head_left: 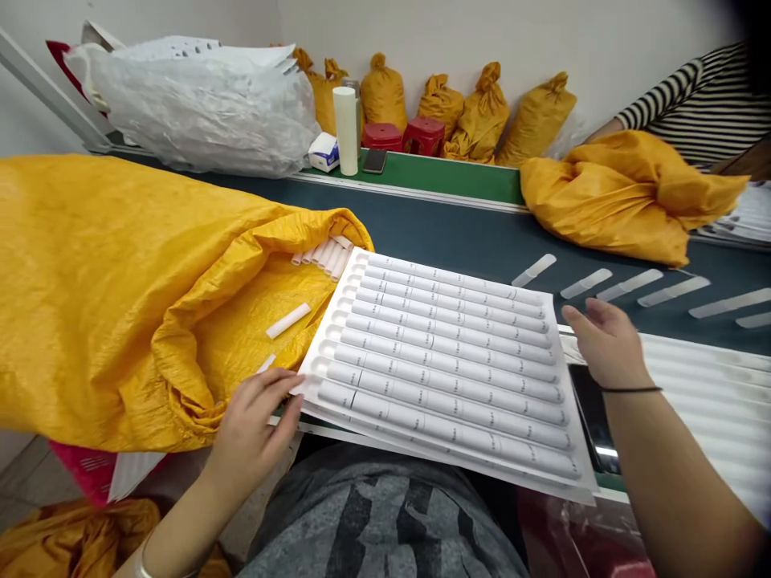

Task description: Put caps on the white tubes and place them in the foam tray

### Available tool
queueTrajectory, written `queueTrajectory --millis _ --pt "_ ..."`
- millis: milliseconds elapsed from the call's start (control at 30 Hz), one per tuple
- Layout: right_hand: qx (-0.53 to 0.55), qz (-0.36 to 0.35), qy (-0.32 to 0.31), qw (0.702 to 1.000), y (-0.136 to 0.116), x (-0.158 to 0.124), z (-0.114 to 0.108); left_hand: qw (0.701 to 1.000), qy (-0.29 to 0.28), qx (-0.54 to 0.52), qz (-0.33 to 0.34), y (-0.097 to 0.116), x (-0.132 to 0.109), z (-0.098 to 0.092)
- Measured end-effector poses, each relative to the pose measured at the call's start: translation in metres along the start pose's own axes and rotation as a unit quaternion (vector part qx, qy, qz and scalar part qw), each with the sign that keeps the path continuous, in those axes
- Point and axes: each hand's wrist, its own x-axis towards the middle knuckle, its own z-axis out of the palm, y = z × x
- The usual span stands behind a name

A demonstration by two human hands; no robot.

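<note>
A white moulded tray [337,317] lies in front of me, its grooves filled with several long white tubes [446,361]. My left hand [256,425] rests at the tray's near left corner, fingers stretched out and touching its edge. My right hand [605,341] hovers at the tray's right edge, fingers loosely spread, holding nothing. A big open yellow woven sack [120,297] lies to the left, with loose white tubes [289,319] in its mouth.
Several white tubes [587,282] lie spaced along the dark conveyor belt [458,237]. Another yellow sack [626,193] sits before a person in a striped sleeve [704,96]. Stacked empty trays [711,393] lie at right. Tied yellow sacks, red stools and a clear plastic bag [205,104] line the back.
</note>
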Motion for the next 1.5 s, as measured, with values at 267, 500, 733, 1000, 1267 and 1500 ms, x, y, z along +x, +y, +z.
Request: queueTrajectory --millis 267,500,733,1000,1267,1500 --pt "-0.092 -0.373 -0.211 0.899 -0.062 -0.171 0.06 0.966 -0.085 0.171 0.172 0.0 0.01 0.025" --pt "-0.04 -0.401 -0.274 0.873 -0.066 -0.211 0.119 0.968 -0.075 0.14 0.192 -0.009 0.007 0.021" --pt "0.038 -0.336 -0.345 0.876 -0.093 -0.217 0.137 0.977 -0.015 0.011 0.211 0.023 -0.002 0.007" --pt "0.224 -0.091 -0.357 0.902 -0.099 -0.223 0.137 0.979 0.024 -0.007 0.203 0.055 -0.008 0.004" --pt "0.285 -0.058 -0.391 0.873 -0.1 -0.227 0.122 0.97 0.026 -0.009 0.241 0.063 -0.009 0.004" --pt "0.272 -0.059 -0.323 0.904 -0.072 -0.226 0.074 0.932 -0.07 -0.067 0.349 0.078 0.001 0.047"
